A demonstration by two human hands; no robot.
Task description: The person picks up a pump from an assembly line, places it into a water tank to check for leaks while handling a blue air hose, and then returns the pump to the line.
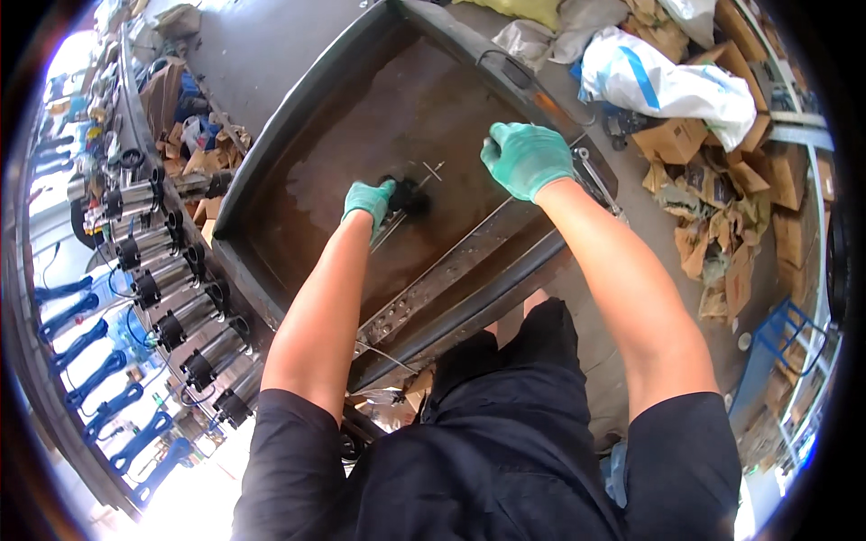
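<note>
Wet, rusty metal tray (271, 171)

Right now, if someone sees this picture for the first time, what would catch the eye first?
Two green-gloved hands over a big dark metal tray at the centre: the left hand grips a small black part in the wet tray, while the right hand rests on the tray's far-right rim. At far left stands a row of shiny metal cylinders; at upper right lies a heap of torn cardboard boxes.

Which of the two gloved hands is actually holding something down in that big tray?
The left hand: it grips a small black part inside the dark metal tray. The right hand only rests on the tray's rim, holding nothing.
</note>
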